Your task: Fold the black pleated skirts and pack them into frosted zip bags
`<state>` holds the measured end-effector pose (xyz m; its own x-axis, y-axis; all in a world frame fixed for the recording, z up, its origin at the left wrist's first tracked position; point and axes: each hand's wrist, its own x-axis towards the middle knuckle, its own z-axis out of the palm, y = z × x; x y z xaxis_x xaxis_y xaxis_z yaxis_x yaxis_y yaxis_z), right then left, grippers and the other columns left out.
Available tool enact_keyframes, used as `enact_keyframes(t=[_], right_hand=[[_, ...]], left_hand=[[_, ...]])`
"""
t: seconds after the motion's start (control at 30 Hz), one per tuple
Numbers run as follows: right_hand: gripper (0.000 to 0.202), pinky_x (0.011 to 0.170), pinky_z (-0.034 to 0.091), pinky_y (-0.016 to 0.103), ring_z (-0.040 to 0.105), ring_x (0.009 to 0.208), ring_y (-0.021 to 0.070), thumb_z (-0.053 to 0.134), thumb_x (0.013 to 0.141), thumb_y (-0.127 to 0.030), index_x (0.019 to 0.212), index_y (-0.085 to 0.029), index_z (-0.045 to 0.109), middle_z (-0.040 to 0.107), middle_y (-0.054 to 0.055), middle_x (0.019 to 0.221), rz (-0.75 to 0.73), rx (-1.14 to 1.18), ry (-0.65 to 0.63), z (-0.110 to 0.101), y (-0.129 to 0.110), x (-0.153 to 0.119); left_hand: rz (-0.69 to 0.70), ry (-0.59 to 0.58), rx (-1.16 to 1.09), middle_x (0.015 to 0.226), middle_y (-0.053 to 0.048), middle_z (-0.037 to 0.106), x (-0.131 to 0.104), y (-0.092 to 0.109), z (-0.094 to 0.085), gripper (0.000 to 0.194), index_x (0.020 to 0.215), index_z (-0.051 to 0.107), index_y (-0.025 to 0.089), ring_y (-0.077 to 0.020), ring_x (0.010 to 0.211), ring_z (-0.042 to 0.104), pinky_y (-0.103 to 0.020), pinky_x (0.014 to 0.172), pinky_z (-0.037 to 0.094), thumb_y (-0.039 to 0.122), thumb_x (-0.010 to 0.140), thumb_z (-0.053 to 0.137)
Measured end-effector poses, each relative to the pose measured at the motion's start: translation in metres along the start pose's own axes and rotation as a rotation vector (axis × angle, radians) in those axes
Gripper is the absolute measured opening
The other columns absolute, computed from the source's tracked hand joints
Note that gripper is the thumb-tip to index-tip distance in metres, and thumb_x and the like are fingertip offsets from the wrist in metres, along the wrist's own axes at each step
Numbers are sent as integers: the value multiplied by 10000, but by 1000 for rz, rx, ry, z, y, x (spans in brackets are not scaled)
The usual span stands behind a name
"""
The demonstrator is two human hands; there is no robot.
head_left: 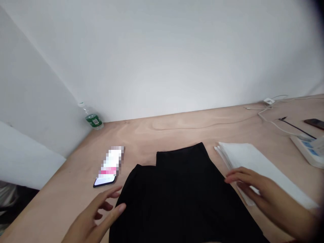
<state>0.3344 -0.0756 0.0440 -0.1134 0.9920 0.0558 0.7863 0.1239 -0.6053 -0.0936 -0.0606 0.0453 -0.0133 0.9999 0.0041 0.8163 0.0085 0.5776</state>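
Observation:
A black garment (182, 195) lies spread on the pinkish table (141, 135), with a stepped top edge. At its left edge is my left hand (98, 214), fingers apart and curved, the thumb tip over the cloth; nothing is gripped. My right hand (260, 192) rests by the garment's right edge, fingertips at the cloth and fingers loosely spread, holding nothing. Beneath and beyond my right hand lies a stack of white sheets or bags (255, 158), partly covered by the hand and forearm.
A phone (108, 165) with a lit screen lies left of the garment. A bottle with a green label (93, 120) stands in the back left corner. White cables (265, 113), a power strip (310, 150) and a dark device (314, 123) are at the right.

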Motion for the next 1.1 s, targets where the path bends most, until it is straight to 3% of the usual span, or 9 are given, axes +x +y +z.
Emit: enact_keyframes(t=[0.1,0.23,0.33,0.5,0.7,0.9,1.0,1.1], right_hand=[[398,966,388,465,457,1169,275,434,833,-442,1189,-290,527,479,56,1305,48,-193,138,35,-13,6],[512,877,448,493,461,1169,328,394,840,-472,1301,-250,394,371,109,1384,158,-293,178,60,-12,12],[542,817,482,474,528,1097,322,393,834,-452,1325,-229,339,435,135,1319,262,-238,191,59,-4,24],[685,816,487,446,580,1028,297,553,726,-407,1333,-224,293,561,113,1179,363,-18,163,58,5,43],[727,863,462,406,562,1072,265,570,715,-311,1365,-191,267,565,123,1206,297,164,66,61,12,54],[669,980,373,432,440,1206,250,562,715,-270,1331,-241,304,461,92,1318,187,155,134,58,8,82],[656,1005,342,460,402,1235,262,544,737,-275,1339,-231,290,427,102,1344,185,102,134,57,8,92],[681,1037,304,472,337,1281,269,536,760,-324,1367,-213,247,374,110,1390,209,109,93,54,8,85]], left_hand=[[-229,36,55,1070,-87,637,8,14,25,581,1224,475,260,-291,900,639,-423,691,525,588,745,467],[-297,2,64,1318,-131,473,21,27,47,691,1332,316,212,-327,1178,476,-479,874,440,617,778,400],[-300,-3,60,1272,-151,511,31,29,54,727,1330,299,177,-333,1152,499,-465,857,452,623,767,411],[-239,49,109,1158,-135,585,40,33,60,619,1236,398,180,-336,1081,547,-453,839,455,560,753,477],[-296,74,-4,1019,-67,622,45,39,64,431,1112,440,266,-286,892,634,-391,696,500,472,745,537],[-234,194,-109,917,-25,630,75,37,60,389,1033,497,259,-247,863,628,-347,711,491,397,690,618],[-142,193,23,977,-56,611,86,44,58,404,1104,489,230,-261,928,602,-372,758,487,389,742,568],[36,281,231,1140,-123,538,77,52,56,485,1225,429,171,-304,1077,515,-448,863,442,425,814,477]])
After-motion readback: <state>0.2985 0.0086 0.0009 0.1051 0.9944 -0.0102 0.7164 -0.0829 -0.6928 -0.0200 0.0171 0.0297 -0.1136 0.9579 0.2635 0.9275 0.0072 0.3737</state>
